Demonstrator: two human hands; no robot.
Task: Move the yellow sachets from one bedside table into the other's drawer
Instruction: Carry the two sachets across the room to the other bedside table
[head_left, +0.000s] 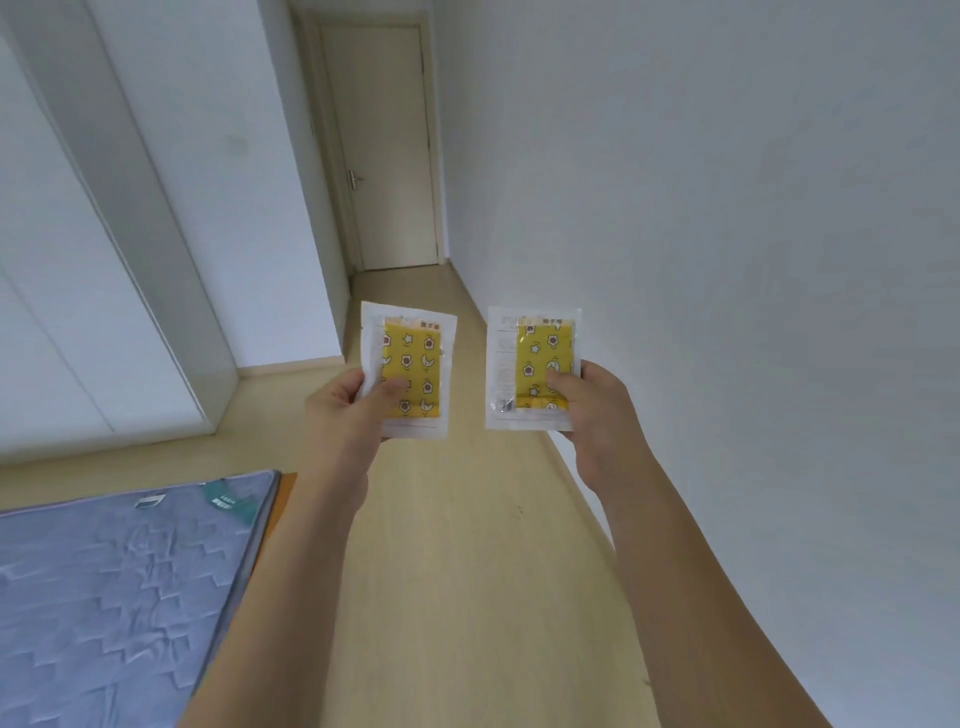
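Yellow star-print sachets in clear plastic wrappers, one pinched upright by left hand fingers, one by right hand, side by side mid-air, likely carried between tables; grey mattress at 8 o'clock.

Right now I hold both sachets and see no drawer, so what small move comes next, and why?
Probably keep hold and turn to find the other bedside table: left hand grips one yellow sachet, right hand the other sachet, and neither table shows.
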